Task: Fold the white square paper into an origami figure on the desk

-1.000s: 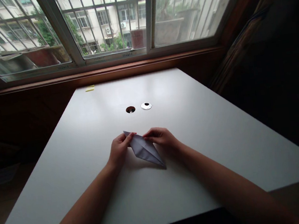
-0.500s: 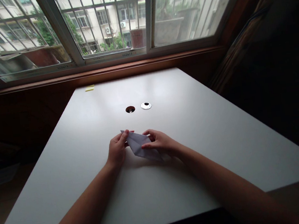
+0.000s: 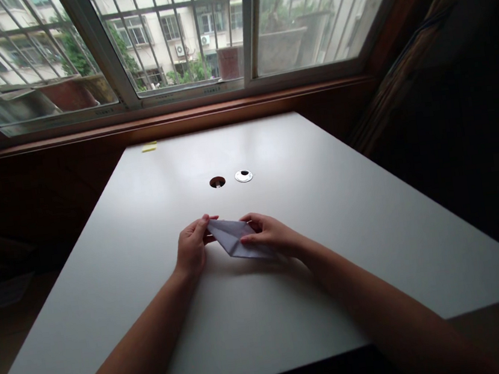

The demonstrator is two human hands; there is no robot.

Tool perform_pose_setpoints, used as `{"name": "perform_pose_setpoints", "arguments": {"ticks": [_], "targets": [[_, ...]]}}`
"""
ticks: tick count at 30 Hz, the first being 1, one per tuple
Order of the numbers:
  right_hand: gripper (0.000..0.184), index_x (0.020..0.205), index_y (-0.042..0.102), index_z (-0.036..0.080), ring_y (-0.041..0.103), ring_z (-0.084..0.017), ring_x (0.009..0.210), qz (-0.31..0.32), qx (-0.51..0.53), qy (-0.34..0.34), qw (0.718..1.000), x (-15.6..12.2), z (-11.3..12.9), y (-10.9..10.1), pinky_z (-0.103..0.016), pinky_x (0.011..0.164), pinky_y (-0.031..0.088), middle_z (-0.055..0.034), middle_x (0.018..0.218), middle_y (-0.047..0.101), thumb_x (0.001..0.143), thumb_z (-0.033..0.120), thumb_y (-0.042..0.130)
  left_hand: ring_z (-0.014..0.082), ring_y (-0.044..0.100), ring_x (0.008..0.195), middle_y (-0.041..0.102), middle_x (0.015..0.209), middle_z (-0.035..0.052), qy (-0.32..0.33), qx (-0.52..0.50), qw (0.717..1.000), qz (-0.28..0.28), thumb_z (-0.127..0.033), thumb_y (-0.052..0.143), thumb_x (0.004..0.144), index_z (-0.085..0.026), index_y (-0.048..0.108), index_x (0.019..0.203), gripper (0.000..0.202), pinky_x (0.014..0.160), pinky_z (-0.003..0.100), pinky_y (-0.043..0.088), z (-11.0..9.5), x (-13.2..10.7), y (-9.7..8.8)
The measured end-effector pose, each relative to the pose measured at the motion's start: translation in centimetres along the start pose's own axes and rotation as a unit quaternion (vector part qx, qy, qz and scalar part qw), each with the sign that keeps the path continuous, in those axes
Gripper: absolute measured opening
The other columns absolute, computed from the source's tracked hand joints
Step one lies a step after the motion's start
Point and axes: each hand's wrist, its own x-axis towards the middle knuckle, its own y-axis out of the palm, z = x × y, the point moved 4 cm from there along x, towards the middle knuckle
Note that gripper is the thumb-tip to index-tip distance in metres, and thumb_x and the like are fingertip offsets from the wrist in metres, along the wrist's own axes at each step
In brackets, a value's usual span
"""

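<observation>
A folded piece of pale grey paper (image 3: pixel 232 236), pointed at both ends, lies low over the middle of the white table (image 3: pixel 318 227). My left hand (image 3: pixel 192 247) pinches its far left tip with thumb and fingers. My right hand (image 3: pixel 272 236) grips its right side, the thumb pressed on top and the fingers curled over the edge. The paper's right end is hidden under my right hand.
A round cable hole (image 3: pixel 217 182) and a loose white grommet cap (image 3: pixel 243 176) sit beyond the paper. A small yellow note (image 3: pixel 149 146) lies at the far left corner. The barred window (image 3: pixel 176 32) and wooden sill run behind the table.
The long lower right point of the paper has been brought up and in, so the shape is shorter. My right hand slid down over the paper's right side; my left hand barely moved.
</observation>
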Motion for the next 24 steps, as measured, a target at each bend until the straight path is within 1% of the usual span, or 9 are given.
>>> {"name": "perform_pose_setpoints", "arguments": {"ticks": [5,8,10,12,14,15,19,22,24], "targets": [[0.061,0.123,0.058,0.02,0.066,-0.018,0.076,-0.034,-0.008,0.017,0.999,0.0,-0.1,-0.9,-0.026,0.063,0.049,-0.0033,0.089,0.071,0.069,0.035,0.083,0.0154,0.066,0.069,0.07,0.078,0.0059,-0.003,-0.016,1.0,-0.026,-0.057,0.069,0.079,-0.01,0.072,0.098,0.051,0.063,0.028,0.056,0.0,0.1,-0.3],[0.065,0.126,0.057,0.02,0.064,-0.016,0.07,-0.045,-0.004,0.019,0.999,0.0,-0.2,-1.3,-0.023,0.058,0.045,-0.0014,0.083,0.069,0.068,0.036,0.083,0.0147,0.067,0.071,0.068,0.079,0.0034,0.008,-0.019,0.999,-0.028,-0.055,0.068,0.081,-0.012,0.067,0.111,0.053,0.064,0.028,0.057,-0.2,0.2,-0.3],[0.066,0.126,0.057,0.019,0.063,-0.015,0.068,-0.051,0.002,0.012,0.999,0.0,-0.1,-1.3,-0.023,0.057,0.044,-0.0002,0.08,0.068,0.068,0.035,0.084,0.0147,0.067,0.072,0.067,0.083,0.0021,0.019,-0.017,0.999,-0.02,-0.052,0.069,0.082,-0.017,0.055,0.132,0.062,0.065,0.029,0.058,-0.4,0.0,-0.1],[0.066,0.126,0.057,0.019,0.063,-0.015,0.068,-0.057,0.005,0.003,0.998,0.1,0.0,-1.2,-0.023,0.058,0.044,0.0007,0.078,0.067,0.068,0.034,0.084,0.0166,0.069,0.074,0.069,0.088,0.0028,0.021,-0.013,1.0,-0.005,-0.048,0.071,0.082,-0.024,0.033,0.149,0.081,0.067,0.032,0.059,-0.3,-0.2,0.2],[0.066,0.126,0.057,0.019,0.063,-0.015,0.068,-0.064,0.009,-0.004,0.998,0.3,0.0,-1.1,-0.024,0.059,0.044,0.0007,0.078,0.067,0.068,0.034,0.084,0.0198,0.071,0.078,0.071,0.091,0.0052,0.008,0.001,1.0,0.014,-0.043,0.076,0.08,-0.028,0.013,0.155,0.099,0.069,0.035,0.06,0.0,-0.6,0.7],[0.065,0.126,0.056,0.019,0.063,-0.015,0.068,-0.067,0.01,-0.006,0.998,0.4,0.0,-1.1,-0.024,0.06,0.045,0.0007,0.078,0.067,0.068,0.034,0.083,0.0209,0.071,0.079,0.072,0.092,0.006,0.0,0.015,1.0,0.024,-0.041,0.078,0.077,-0.029,0.007,0.155,0.106,0.069,0.036,0.06,0.1,-0.8,0.9],[0.064,0.124,0.057,0.02,0.062,-0.014,0.065,-0.082,0.008,-0.019,0.996,0.7,-0.4,-1.1,-0.024,0.057,0.043,0.0024,0.075,0.065,0.069,0.037,0.083,0.0224,0.072,0.076,0.073,0.086,0.0042,-0.008,0.087,0.995,0.057,-0.035,0.084,0.071,-0.034,-0.008,0.155,0.125,0.066,0.036,0.061,0.4,-1.4,1.4],[0.064,0.123,0.057,0.021,0.061,-0.014,0.064,-0.094,0.012,-0.02,0.995,0.9,-0.8,-1.3,-0.024,0.058,0.044,0.0028,0.074,0.065,0.068,0.038,0.084,0.0204,0.071,0.071,0.073,0.081,0.0017,0.015,0.104,0.993,0.056,-0.033,0.084,0.072,-0.034,-0.014,0.154,0.127,0.067,0.037,0.062,0.1,-1.5,1.3],[0.064,0.123,0.056,0.021,0.062,-0.015,0.064,-0.096,0.021,-0.016,0.995,0.9,-0.9,-1.3,-0.025,0.059,0.045,0.0022,0.076,0.065,0.067,0.038,0.084,0.0186,0.07,0.067,0.073,0.078,0.0005,0.029,0.106,0.992,0.056,-0.033,0.082,0.074,-0.034,-0.014,0.154,0.125,0.067,0.036,0.062,-0.2,-1.5,1.3]]}}
